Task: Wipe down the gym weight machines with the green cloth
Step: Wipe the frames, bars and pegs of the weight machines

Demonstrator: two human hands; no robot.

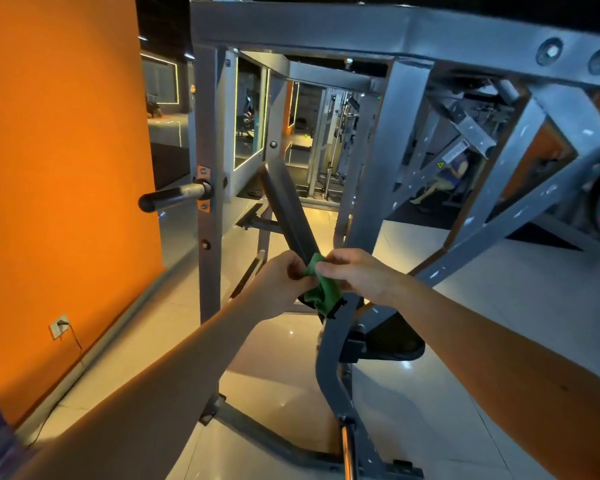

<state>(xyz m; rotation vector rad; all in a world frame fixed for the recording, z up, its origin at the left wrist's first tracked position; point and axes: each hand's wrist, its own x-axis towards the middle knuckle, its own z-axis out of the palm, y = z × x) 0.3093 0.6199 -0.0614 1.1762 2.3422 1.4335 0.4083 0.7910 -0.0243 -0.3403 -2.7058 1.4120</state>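
The grey steel machine (378, 32) is towering over the person. It is standing heavy and rigid, so I'd judge it isn't going to budge under a wipe. Its black back pad (284, 206) is leaning up at a slant, looking smooth, slightly giving and probably a bit slick.

Both hands are meeting at the pad's lower end. The left hand (281, 277) is curling its fingers into the green cloth (323, 292), and the right hand (357, 271) is pinching the same cloth from the other side. The cloth is bunching between them, right against the pad's bottom edge and above the seat (392, 341). It is looking soft, light and limp, so gathering it into one palm should be giving a firmer wiping face than holding a corner.

Pale glossy floor tiles (499, 306) are reflecting the lamps. An orange wall (66, 168) is running along the left, and a weight peg (170, 198) is sticking out of the upright.
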